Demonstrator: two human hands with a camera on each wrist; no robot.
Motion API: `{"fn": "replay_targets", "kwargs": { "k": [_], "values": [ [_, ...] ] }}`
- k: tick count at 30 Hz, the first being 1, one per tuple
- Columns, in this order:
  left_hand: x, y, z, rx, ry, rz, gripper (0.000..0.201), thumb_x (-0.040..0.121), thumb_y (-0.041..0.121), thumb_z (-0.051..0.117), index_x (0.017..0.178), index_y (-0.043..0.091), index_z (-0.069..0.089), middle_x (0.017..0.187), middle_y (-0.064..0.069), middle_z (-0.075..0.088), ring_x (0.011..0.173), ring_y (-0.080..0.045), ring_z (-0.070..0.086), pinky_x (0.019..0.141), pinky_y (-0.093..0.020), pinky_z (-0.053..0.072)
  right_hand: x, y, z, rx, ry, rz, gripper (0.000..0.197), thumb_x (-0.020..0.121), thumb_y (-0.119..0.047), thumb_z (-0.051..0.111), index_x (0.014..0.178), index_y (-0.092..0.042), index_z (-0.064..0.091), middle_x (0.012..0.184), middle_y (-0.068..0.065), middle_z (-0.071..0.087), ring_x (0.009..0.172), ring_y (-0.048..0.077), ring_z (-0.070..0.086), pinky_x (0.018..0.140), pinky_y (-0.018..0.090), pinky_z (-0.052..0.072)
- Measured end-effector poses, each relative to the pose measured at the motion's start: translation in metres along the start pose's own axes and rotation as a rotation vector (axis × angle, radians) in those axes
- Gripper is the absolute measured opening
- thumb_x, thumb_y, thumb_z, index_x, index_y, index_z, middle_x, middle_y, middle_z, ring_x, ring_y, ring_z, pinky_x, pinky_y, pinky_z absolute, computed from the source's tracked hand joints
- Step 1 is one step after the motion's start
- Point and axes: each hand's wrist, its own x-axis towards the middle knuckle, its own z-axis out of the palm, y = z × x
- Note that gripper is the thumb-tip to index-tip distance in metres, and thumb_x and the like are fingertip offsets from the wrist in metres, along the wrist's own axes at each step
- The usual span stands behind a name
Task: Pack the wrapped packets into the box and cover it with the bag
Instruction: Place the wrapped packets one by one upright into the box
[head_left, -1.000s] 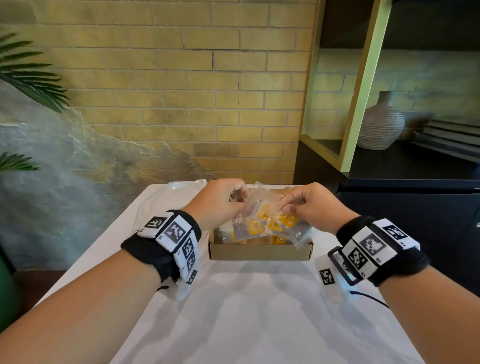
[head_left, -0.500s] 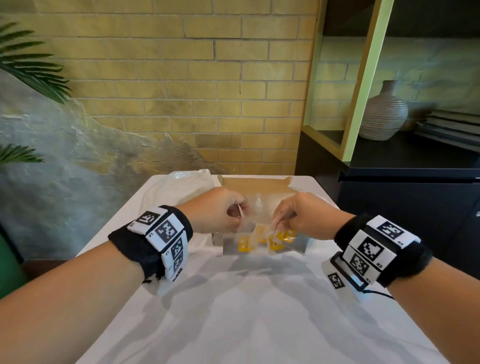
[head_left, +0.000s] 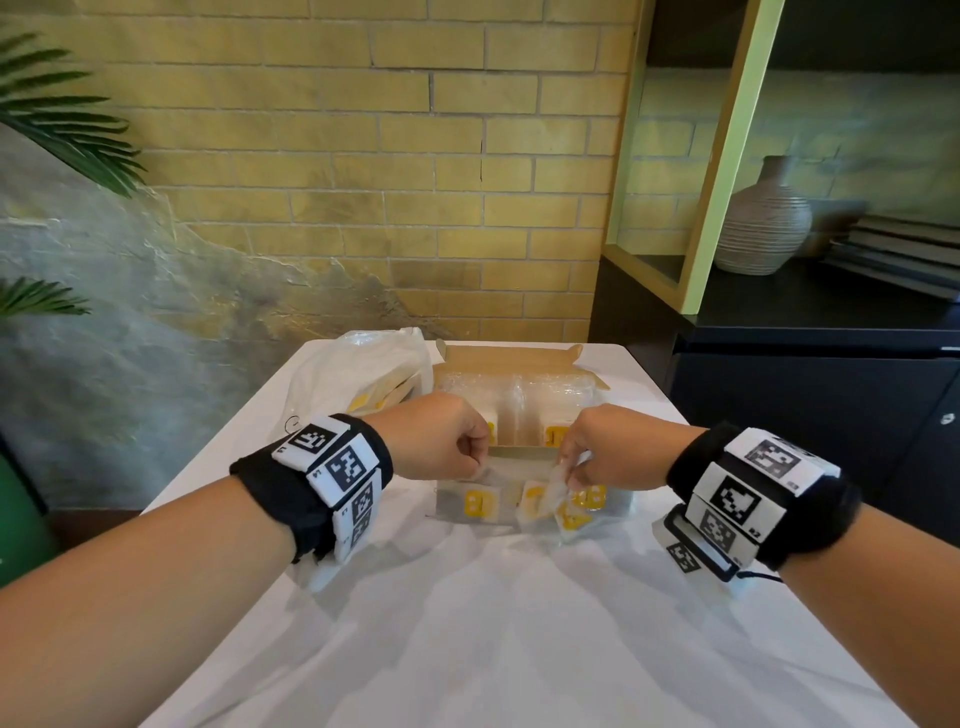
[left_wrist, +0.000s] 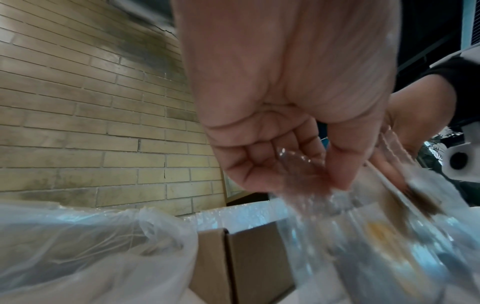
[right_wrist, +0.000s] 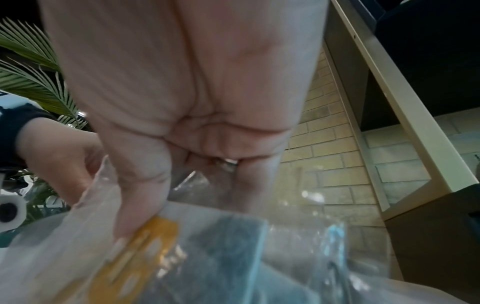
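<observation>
An open cardboard box (head_left: 514, 356) stands at the far middle of the white table (head_left: 493, 634), with bubble-wrapped packets (head_left: 524, 395) inside it. Just in front of the box both hands hold a clear plastic bundle of yellow-labelled packets (head_left: 480, 506) low over the table. My left hand (head_left: 470, 457) pinches its left top edge, fingers curled. My right hand (head_left: 571, 470) pinches its crumpled right top edge. The left wrist view shows the left hand (left_wrist: 298, 164) gripping clear film (left_wrist: 376, 236) beside the box (left_wrist: 259, 257). In the right wrist view the right hand (right_wrist: 155, 185) grips the bundle (right_wrist: 207, 257).
A thin white plastic bag (head_left: 363, 374) with more packets in it lies left of the box, also in the left wrist view (left_wrist: 91, 246). A dark cabinet (head_left: 805, 395) with a ribbed vase (head_left: 763, 223) stands right of the table. Palm leaves (head_left: 67, 119) hang at the left.
Both hands have drawn the clear bundle from above the box toward me and down to the table in front of it. The box's inside now shows.
</observation>
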Motion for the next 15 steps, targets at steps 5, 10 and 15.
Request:
{"fn": "replay_targets", "kwargs": {
  "k": [5, 10, 15],
  "values": [
    [0.000, 0.004, 0.006, 0.090, -0.058, -0.006, 0.008, 0.083, 0.016, 0.060, 0.089, 0.018, 0.064, 0.071, 0.013, 0.054, 0.065, -0.004, 0.048, 0.055, -0.012, 0.036, 0.001, -0.005, 0.004, -0.035, -0.036, 0.000, 0.018, 0.086, -0.019, 0.063, 0.101, -0.012, 0.072, 0.114, -0.002, 0.063, 0.104, 0.016, 0.055, 0.083, 0.020, 0.038],
    [0.005, 0.012, 0.015, 0.133, -0.107, -0.021, 0.010, 0.081, 0.016, 0.061, 0.076, 0.015, 0.052, 0.065, 0.009, 0.045, 0.058, -0.005, 0.040, 0.051, -0.019, 0.029, 0.006, -0.012, 0.008, -0.098, -0.040, 0.025, 0.033, 0.086, -0.020, 0.061, 0.119, -0.015, 0.062, 0.119, 0.004, 0.061, 0.109, 0.021, 0.055, 0.089, 0.028, 0.045],
    [0.006, 0.012, 0.018, 0.157, -0.116, -0.038, 0.027, 0.084, 0.013, 0.057, 0.063, 0.015, 0.040, 0.062, 0.004, 0.039, 0.055, -0.009, 0.035, 0.050, -0.023, 0.026, 0.006, -0.016, 0.014, -0.127, -0.037, 0.016, 0.037, 0.087, -0.015, 0.058, 0.124, -0.015, 0.059, 0.121, 0.007, 0.061, 0.110, 0.025, 0.055, 0.091, 0.031, 0.046]
  ]
}}
